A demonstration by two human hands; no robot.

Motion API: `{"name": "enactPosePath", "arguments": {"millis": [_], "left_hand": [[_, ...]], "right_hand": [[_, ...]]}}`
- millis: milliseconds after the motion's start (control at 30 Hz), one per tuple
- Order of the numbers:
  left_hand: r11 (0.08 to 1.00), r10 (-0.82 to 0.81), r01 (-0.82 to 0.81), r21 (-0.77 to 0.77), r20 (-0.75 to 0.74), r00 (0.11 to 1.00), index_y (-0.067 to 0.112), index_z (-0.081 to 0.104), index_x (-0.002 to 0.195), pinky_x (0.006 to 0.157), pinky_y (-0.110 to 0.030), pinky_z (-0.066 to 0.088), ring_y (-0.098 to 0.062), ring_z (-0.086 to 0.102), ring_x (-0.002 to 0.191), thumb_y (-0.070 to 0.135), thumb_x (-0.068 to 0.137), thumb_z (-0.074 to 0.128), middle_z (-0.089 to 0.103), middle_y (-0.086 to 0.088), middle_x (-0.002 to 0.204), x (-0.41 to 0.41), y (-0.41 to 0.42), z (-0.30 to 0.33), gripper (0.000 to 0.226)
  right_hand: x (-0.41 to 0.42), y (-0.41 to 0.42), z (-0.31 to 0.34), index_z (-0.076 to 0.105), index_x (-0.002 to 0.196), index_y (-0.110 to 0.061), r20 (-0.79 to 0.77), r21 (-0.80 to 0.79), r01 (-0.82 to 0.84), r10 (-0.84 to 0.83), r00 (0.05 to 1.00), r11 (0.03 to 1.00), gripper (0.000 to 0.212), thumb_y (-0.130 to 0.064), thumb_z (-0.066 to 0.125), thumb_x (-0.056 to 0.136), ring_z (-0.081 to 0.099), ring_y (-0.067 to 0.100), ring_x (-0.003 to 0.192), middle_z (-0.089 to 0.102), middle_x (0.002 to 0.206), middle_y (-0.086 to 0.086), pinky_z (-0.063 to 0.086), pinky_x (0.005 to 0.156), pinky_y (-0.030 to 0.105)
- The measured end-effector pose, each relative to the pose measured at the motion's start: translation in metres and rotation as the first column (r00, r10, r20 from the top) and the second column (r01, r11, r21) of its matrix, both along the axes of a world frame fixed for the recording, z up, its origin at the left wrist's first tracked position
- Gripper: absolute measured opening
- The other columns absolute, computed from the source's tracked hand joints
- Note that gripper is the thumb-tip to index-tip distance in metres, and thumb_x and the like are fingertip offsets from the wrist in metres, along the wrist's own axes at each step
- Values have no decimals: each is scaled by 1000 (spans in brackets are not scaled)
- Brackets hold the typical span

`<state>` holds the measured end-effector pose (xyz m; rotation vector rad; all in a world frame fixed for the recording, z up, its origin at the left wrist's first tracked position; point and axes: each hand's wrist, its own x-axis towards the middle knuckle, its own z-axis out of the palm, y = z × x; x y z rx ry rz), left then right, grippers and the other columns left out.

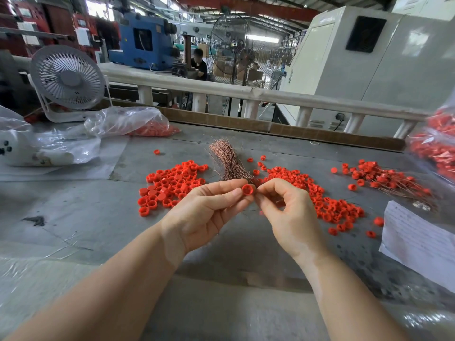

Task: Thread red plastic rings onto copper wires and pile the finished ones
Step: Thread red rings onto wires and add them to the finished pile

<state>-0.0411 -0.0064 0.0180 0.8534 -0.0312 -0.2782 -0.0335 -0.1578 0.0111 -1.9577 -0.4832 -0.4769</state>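
At left hand fingertips: red ring.

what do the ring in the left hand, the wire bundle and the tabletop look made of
Ring: likely moulded plastic, uniformly bright red with a dull sheen.
Wire bundle: looks like bare copper, thin pinkish-brown strands that glint.
Tabletop: unclear, perhaps painted metal or board; matte grey, scuffed and scratched.

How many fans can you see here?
2. A small white desk fan stands at the table's far left corner; a big black pedestal fan stands on the floor behind the railing. Others may be hidden.
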Motion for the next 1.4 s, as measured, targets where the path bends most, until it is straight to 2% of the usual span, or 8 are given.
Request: {"name": "enactPosePath", "arguments": {"millis": [167,367,633,733,900,1100,1267,1400], "left_hand": [[999,-19,20,-29,31,999,5,76,75,60,-17,55,-17,72,73,-4,64,58,73,-13,80,-2,1,0,23],[999,-29,32,-35,70,997,6,76,77,62,-16,55,-16,71,75,-2,65,57,73,-12,81,-3,1,1,24],[999,-5,8,-31,116,993,7,76,75,61,-15,54,-14,71,76,-1,67,57,73,-12,82,-3,-1,1,22],[1000,-10,13,-23,127,992,7,76,75,61,-14,54,-13,71,76,0,68,57,73,-12,82,-3,-2,0,22],[1000,7,-6,-13,124,992,6,75,74,61,-15,55,-13,71,74,1,69,57,72,-12,81,-2,-3,-1,20],[999,31,-30,-20,94,995,6,75,75,59,-16,55,-15,71,71,1,69,57,71,-12,79,-1,-4,0,19],[999,50,-49,-15,62,997,6,76,75,60,-16,55,-14,71,70,2,67,58,72,-12,79,-1,-3,1,20],[999,46,-45,-19,45,998,5,76,76,61,-16,55,-14,71,71,1,66,58,72,-13,80,0,-1,2,21]], "right_hand": [[-1,1,2,65,72,-25,-64,85,-64,69,996,994,19,-10,65,85,53,-2,56,61,59,-19,40,58,10],[-1,1,2,69,74,-23,-164,221,-135,173,971,966,16,-12,65,85,54,-3,62,65,65,-13,43,63,12],[0,0,0,71,70,-21,-260,321,-147,237,936,936,17,-14,66,84,56,-1,66,68,68,-8,43,64,11],[0,1,0,74,71,-22,-301,351,-162,275,913,922,9,-30,69,73,56,1,70,67,69,-7,43,68,11],[0,2,-2,73,73,-24,-313,339,-170,282,907,925,17,-38,67,66,55,5,75,67,72,-4,43,74,17],[1,1,-4,69,72,-21,-217,188,-129,169,961,974,11,-19,68,83,50,4,66,62,65,-8,42,66,20],[2,1,-5,68,71,-26,-91,90,-90,98,991,992,19,-12,67,84,45,-3,55,60,60,-17,36,57,10],[3,0,-5,68,71,-26,-40,36,-26,28,999,999,19,-11,69,83,45,1,56,60,61,-13,37,57,14]]}}
